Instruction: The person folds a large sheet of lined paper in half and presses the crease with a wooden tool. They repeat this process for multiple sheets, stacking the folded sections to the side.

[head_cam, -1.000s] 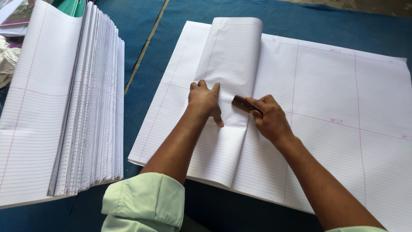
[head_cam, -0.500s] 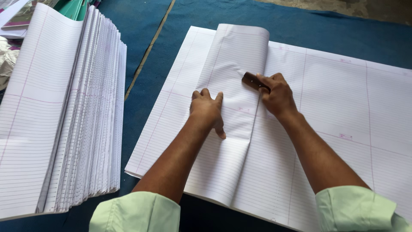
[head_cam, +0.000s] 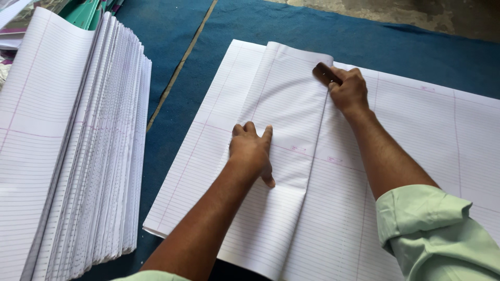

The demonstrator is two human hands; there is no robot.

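**Flat palm pins the fold, brown tool rides the crease**

Nearest the camera, two pale green rolled sleeves (head_cam: pixel 437 234) frame the shot at five and six o'clock, forearms reaching out over the work. Follow the left arm up and there is the left hand (head_cam: pixel 252 153), fingers spread and palm pressed flat on the folded sheet (head_cam: pixel 291 130), thumb angled out toward the crease. It looks placed there to keep the folded flap from springing back or sliding, since the near end of the fold at six o'clock bulges a little and is not fully flat.

Further out, at one o'clock, the right hand (head_cam: pixel 350 92) is closed around a small brown creasing tool (head_cam: pixel 326 74), only its dark end showing past the knuckles. The tool sits right on the fold line near the far edge of the paper, tilted, so the hard edge bears on the crease rather than the soft fingers.

Under both hands lies a wide stack of ruled paper sheets (head_cam: pixel 437 135), unfolded, spreading toward three o'clock on the blue mat (head_cam: pixel 177 99). At nine o'clock, well apart across a strip of mat, a tall fanned pile of folded ruled sheets (head_cam: pixel 78 151) leans with its edges stepped. Far off at eleven o'clock, green covers (head_cam: pixel 88 13) peek out, and bare concrete floor (head_cam: pixel 416 13) shows at twelve.
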